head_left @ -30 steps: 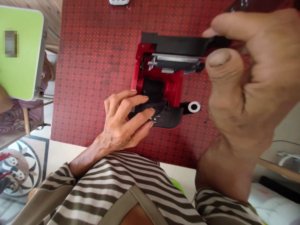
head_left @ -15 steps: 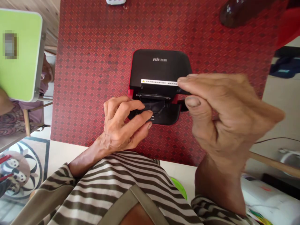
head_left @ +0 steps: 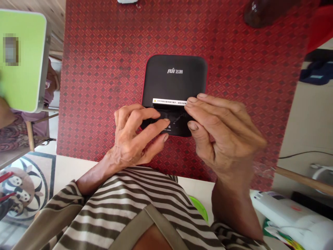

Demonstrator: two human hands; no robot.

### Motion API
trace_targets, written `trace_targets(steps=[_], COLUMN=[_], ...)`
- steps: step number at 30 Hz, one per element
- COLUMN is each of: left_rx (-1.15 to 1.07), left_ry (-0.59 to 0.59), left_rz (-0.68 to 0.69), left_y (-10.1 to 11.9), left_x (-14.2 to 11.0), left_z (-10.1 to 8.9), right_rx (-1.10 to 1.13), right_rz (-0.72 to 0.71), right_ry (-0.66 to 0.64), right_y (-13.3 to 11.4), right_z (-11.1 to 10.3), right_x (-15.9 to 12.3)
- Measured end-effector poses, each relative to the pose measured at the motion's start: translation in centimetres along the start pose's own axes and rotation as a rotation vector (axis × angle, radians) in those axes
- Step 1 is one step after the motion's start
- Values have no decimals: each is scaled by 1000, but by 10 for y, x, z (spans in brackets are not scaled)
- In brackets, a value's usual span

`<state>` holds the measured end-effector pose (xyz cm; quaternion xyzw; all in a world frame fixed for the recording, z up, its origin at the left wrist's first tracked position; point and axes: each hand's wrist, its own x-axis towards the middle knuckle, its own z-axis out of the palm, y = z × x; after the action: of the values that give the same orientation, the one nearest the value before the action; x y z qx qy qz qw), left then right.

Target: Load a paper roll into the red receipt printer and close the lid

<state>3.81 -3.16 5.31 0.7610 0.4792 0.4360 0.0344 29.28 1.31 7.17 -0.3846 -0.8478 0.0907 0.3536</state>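
We see soft, moderate indoor light, with the left hand (head_left: 136, 137) looking brighter than the right hand (head_left: 223, 132). A faint pale sheen lies over the right part of the table (head_left: 260, 69). The lettering on the printer (head_left: 174, 85) reads clearly to us. Wide-angle distortion slants the table's sides, and square pixels hide part of the green board (head_left: 20, 86).

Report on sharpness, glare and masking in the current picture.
Head view: the white logo on the black lid reads clearly; head view: what looks like pale sheen near the lower right corner of the red tabletop; head view: pixelation masks part of the green panel.
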Motion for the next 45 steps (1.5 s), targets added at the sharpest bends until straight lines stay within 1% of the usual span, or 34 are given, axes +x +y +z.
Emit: trace_targets(steps=[2,3,5,6,7,9,10,11,14,18,23,25,27,29,32,35,38,41,43,45], left_rx=[-17,-24,-63,-105,-185,-362,-432,-467,-445,-421,-435,-476,-510,-496,-431,-458,-526,-587,-685,-808], left_ry=[33,63,123,118,88,64,24,-24,-82,-113,-148,-130,-117,-113,-104,-73,-78,-109,-127,-103], left_rz=[-26,-70,-224,-338,-424,-474,-503,-520,-561,-567,-572,-574,-571,-567,-570,-555,-541,-576,-628,-729], left_y=[-1,-4,-15,-23,-32,-52,-60,-67,-76,-76,-79,-80,-79,-79,-78,-78,-74,-63,-52,-41], left_x=[4,5,5,3,1,-5,-8,-11,-15,-13,-13,-15,-18,-18,-18,-21,-28,-35,-36,-33], left_z=[-2,-1,5,11,18,32,39,44,50,48,49,50,50,52,55,54,43,26,18,13], right_rx=[-8,-10,-11,-11,-10,-6,0,9,30,44,-69,-94,-99,-88,-56,-15,-8,-75,-135,-192], right_rz=[6,7,9,6,6,10,13,15,-2,1,-5,11,4,-5,17,44,97,131,84,33], right_ry=[-6,-6,-7,-3,-2,4,9,12,39,32,20,4,26,53,53,66,127,257,359,405], right_y=[1,2,2,3,2,2,2,2,3,4,2,2,2,2,0,-3,-7,-8,-7,-8], right_z=[0,1,1,2,3,4,6,7,9,10,10,12,15,17,18,17,18,24,30,35], right_x=[-2,-3,-5,-6,-7,-9,-11,-12,-15,-17,-19,-20,-21,-23,-23,-22,-25,-32,-38,-45])
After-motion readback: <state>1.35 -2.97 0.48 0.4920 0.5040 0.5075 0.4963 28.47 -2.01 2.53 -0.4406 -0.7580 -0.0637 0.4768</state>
